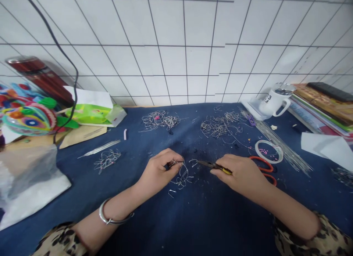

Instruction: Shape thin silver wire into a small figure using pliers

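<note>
My left hand (pixel 159 168) pinches a small bent wire piece (pixel 174 162) just above the blue cloth (pixel 198 219). My right hand (pixel 240 173) grips small pliers (pixel 212 165) with yellow handles, their tip pointing left toward the wire piece. A little heap of bent wire hooks (pixel 182 178) lies between and below the two hands. A silver bangle (pixel 110 217) sits on my left wrist.
Tangled wire piles (pixel 160 120) (pixel 220 124) lie farther back. Straight wires (pixel 284 147), a tape roll (pixel 268 151) and orange-handled scissors (pixel 265 170) are on the right. A white mug (pixel 274 100), stacked books (pixel 322 105), a tissue box (pixel 92 111) and a plastic bag (pixel 27 182) border the cloth.
</note>
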Available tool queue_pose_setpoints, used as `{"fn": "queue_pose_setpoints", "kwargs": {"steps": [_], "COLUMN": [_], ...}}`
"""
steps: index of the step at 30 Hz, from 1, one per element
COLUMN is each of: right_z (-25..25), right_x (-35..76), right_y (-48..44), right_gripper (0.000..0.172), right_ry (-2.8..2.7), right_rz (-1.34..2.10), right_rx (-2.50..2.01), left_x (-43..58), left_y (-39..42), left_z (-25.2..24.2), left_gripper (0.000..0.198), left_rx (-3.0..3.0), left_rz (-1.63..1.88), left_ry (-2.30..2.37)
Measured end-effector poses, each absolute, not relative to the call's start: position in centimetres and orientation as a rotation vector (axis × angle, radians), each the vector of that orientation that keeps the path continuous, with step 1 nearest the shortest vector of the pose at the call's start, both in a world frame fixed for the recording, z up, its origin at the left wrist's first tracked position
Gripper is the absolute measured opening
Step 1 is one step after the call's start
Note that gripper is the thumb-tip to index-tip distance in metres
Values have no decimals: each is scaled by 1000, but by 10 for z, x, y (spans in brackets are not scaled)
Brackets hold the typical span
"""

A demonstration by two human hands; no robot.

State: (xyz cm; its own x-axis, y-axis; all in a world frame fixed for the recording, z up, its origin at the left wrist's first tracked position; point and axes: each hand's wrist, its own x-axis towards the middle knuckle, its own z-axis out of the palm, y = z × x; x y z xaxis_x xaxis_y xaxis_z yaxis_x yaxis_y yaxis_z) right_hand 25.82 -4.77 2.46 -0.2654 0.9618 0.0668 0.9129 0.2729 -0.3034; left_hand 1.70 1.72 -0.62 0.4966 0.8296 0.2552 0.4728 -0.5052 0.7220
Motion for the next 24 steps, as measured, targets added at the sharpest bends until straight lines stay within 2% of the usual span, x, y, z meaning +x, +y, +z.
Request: {"fn": "queue_pose_setpoints", "kwargs": {"steps": [12, 24], "right_z": [24, 22], "right_x": [257, 254], "right_y": [-48, -50], "right_gripper": [25, 22], "right_ry": [-2252, -2235], "right_rz": [337, 361], "right_rx": [-1720, -1666], "left_x": [18, 21], "left_y": [8, 9], "left_z": [-7, -12], "left_gripper": [18, 13], "left_rx": [2224, 2272], "left_rz": [965, 1009], "left_ry": [991, 970]}}
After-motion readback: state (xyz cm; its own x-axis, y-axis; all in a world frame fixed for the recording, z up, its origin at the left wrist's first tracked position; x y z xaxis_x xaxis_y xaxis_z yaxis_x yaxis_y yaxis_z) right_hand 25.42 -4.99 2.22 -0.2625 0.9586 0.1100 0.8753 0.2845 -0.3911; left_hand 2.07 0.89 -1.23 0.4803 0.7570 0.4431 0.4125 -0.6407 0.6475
